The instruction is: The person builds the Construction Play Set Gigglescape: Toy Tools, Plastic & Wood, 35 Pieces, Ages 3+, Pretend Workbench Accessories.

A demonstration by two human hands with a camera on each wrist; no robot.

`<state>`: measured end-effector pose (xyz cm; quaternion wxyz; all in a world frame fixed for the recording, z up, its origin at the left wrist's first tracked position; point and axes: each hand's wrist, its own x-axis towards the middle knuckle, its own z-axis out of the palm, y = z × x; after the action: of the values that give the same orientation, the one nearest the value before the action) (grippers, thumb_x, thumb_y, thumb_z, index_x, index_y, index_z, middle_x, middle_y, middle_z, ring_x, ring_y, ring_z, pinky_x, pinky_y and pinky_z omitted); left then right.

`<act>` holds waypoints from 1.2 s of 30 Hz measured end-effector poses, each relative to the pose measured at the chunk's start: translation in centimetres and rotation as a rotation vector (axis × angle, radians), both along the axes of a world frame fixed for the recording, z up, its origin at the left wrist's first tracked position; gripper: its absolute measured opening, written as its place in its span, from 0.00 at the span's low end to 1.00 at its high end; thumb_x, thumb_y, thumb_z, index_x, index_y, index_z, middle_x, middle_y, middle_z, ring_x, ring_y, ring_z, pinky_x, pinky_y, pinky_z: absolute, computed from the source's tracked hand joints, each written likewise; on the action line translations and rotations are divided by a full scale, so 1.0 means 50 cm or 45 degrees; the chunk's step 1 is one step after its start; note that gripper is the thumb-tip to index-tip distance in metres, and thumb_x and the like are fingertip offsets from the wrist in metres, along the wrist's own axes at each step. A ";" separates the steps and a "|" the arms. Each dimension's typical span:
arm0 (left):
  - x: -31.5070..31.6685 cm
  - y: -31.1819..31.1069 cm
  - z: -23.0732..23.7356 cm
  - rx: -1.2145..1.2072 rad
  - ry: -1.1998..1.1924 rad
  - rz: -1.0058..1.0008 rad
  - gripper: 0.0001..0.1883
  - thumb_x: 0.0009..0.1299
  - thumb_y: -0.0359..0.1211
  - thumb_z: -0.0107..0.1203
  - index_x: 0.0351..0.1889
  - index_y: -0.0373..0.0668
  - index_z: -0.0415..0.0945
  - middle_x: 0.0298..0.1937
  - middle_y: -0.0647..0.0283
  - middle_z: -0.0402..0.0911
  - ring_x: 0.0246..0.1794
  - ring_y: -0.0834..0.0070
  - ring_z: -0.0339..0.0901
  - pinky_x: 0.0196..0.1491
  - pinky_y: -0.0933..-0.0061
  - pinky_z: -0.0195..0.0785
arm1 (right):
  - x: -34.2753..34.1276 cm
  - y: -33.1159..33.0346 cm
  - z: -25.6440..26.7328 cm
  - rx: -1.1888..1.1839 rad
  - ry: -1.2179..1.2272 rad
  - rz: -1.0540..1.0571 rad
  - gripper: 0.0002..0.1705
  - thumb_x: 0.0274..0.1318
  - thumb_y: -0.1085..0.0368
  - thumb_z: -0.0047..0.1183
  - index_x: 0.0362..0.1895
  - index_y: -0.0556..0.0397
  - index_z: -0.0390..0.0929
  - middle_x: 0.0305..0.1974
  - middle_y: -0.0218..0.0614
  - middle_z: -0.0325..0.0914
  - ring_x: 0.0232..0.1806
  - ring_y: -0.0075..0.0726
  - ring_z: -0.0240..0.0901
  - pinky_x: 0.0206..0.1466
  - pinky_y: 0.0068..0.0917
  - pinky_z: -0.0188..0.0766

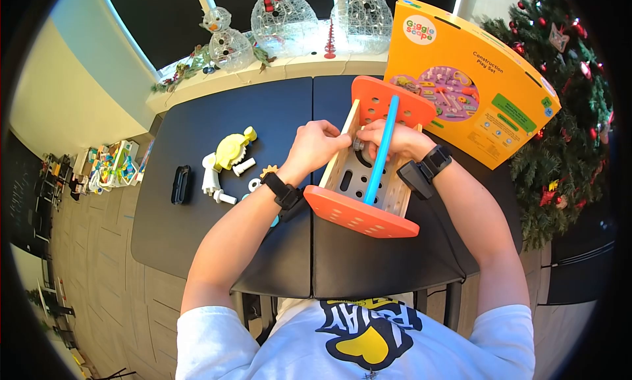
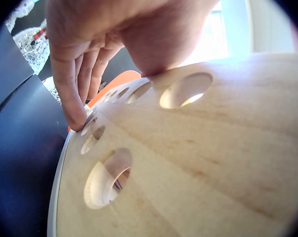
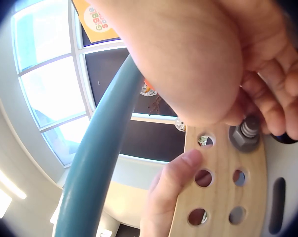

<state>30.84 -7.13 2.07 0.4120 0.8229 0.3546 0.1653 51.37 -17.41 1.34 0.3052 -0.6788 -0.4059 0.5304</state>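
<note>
Toolbox (image 1: 362,213) rests on the counter (image 1: 197,242) in front of the person, with both hands at the side wall (image 3: 215,202) on the person's left. The left hand (image 1: 319,143) grasps this wall, thumb over the upper edge and fingers against the outer face. The right hand (image 1: 401,141) is inside, beyond the blue bar (image 3: 102,148), fingers bent close about a grey nut (image 3: 244,142) and the threaded bolt (image 3: 250,127) standing out of it; whether they pinch either part cannot be determined. Work in hand is judged to be the turning of this fastening, tightening or loosening not established. Good practice calls for the wall to be held firm, the bolt checked from the outer face so that it does not spin, and the nut turned in short strokes, square to the wood. The bar limits wrist room; knuckles should be kept off it. Cross-threading is the likeliest fault. Not verified: the outer end of the bolt, the right fingertips and the right thumb, all hidden. In the head view the right hand obscures part of the interior, and the left forearm covers some loose parts near the yellow tool (image 1: 230,151).
</note>
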 end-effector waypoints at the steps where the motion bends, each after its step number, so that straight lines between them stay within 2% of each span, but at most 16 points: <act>1: 0.000 -0.001 0.001 0.002 -0.001 0.001 0.27 0.60 0.48 0.67 0.45 0.30 0.87 0.41 0.45 0.90 0.45 0.57 0.90 0.55 0.63 0.80 | -0.009 -0.005 0.013 0.007 -0.052 0.008 0.20 0.70 0.50 0.59 0.39 0.55 0.77 0.22 0.30 0.78 0.17 0.22 0.72 0.20 0.22 0.63; 3: -0.001 -0.002 0.002 0.006 -0.002 0.003 0.27 0.60 0.48 0.67 0.45 0.30 0.87 0.42 0.45 0.90 0.45 0.57 0.90 0.55 0.63 0.80 | -0.024 -0.015 0.033 0.019 -0.156 0.023 0.21 0.68 0.50 0.62 0.42 0.56 0.76 0.23 0.31 0.79 0.18 0.22 0.73 0.20 0.22 0.64; 6: 0.001 0.001 -0.003 0.003 -0.005 0.011 0.27 0.60 0.48 0.67 0.45 0.30 0.87 0.42 0.45 0.90 0.45 0.56 0.89 0.55 0.63 0.80 | -0.011 -0.008 0.007 0.071 -0.310 0.155 0.24 0.65 0.50 0.66 0.48 0.58 0.75 0.24 0.31 0.80 0.19 0.22 0.73 0.21 0.23 0.65; 12: 0.002 0.001 -0.003 0.001 0.004 0.011 0.27 0.60 0.48 0.67 0.45 0.30 0.87 0.41 0.45 0.90 0.45 0.57 0.89 0.55 0.63 0.80 | 0.010 0.005 -0.015 0.003 -0.236 0.251 0.20 0.74 0.50 0.55 0.45 0.56 0.78 0.24 0.31 0.80 0.18 0.23 0.74 0.21 0.24 0.66; 15: 0.000 0.000 -0.002 0.002 -0.004 0.008 0.27 0.60 0.48 0.67 0.45 0.31 0.87 0.41 0.45 0.90 0.45 0.57 0.90 0.55 0.63 0.80 | 0.011 0.008 -0.020 -0.037 -0.169 0.226 0.22 0.77 0.49 0.48 0.40 0.55 0.78 0.24 0.30 0.79 0.18 0.24 0.75 0.20 0.22 0.67; 18: 0.001 -0.001 0.001 0.001 0.008 0.010 0.27 0.60 0.48 0.67 0.45 0.31 0.87 0.41 0.45 0.90 0.45 0.58 0.90 0.55 0.63 0.81 | 0.009 0.009 -0.021 -0.053 -0.162 0.167 0.23 0.77 0.47 0.46 0.41 0.55 0.76 0.24 0.30 0.79 0.18 0.24 0.77 0.20 0.20 0.67; 21: 0.000 -0.001 0.000 0.007 0.008 0.004 0.27 0.60 0.48 0.67 0.45 0.31 0.87 0.41 0.46 0.90 0.45 0.59 0.90 0.55 0.64 0.81 | 0.005 0.001 -0.013 0.051 -0.001 0.055 0.23 0.76 0.45 0.49 0.44 0.54 0.75 0.24 0.30 0.79 0.19 0.24 0.77 0.20 0.20 0.66; 24: 0.001 0.001 -0.001 0.006 0.009 0.003 0.28 0.60 0.48 0.67 0.45 0.31 0.87 0.41 0.46 0.90 0.45 0.59 0.90 0.55 0.64 0.81 | -0.011 -0.005 0.007 0.020 -0.076 0.043 0.24 0.73 0.43 0.52 0.48 0.52 0.74 0.24 0.29 0.79 0.20 0.24 0.76 0.21 0.21 0.66; 27: 0.001 0.000 -0.001 0.002 0.006 0.015 0.28 0.61 0.48 0.67 0.45 0.31 0.87 0.41 0.46 0.90 0.45 0.59 0.90 0.55 0.64 0.81 | -0.006 -0.007 -0.012 0.119 -0.360 0.185 0.25 0.72 0.42 0.55 0.50 0.51 0.74 0.23 0.30 0.80 0.21 0.23 0.75 0.23 0.24 0.67; 30: -0.002 -0.004 0.004 0.002 0.022 0.002 0.27 0.63 0.47 0.65 0.47 0.30 0.86 0.42 0.47 0.90 0.45 0.61 0.89 0.54 0.64 0.79 | -0.004 -0.007 -0.007 0.077 -0.344 0.196 0.24 0.72 0.43 0.56 0.50 0.52 0.76 0.23 0.31 0.81 0.21 0.23 0.73 0.23 0.26 0.66; 36: 0.001 -0.002 0.000 0.004 0.008 0.016 0.27 0.61 0.48 0.67 0.45 0.30 0.87 0.41 0.46 0.90 0.45 0.58 0.90 0.55 0.64 0.81 | 0.012 0.006 -0.024 0.002 -0.206 0.232 0.23 0.78 0.47 0.46 0.44 0.53 0.79 0.21 0.31 0.80 0.16 0.21 0.70 0.20 0.23 0.64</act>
<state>30.87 -7.22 2.08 0.4087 0.8217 0.3608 0.1660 51.96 -17.09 0.12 0.2225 -0.6794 -0.4895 0.4993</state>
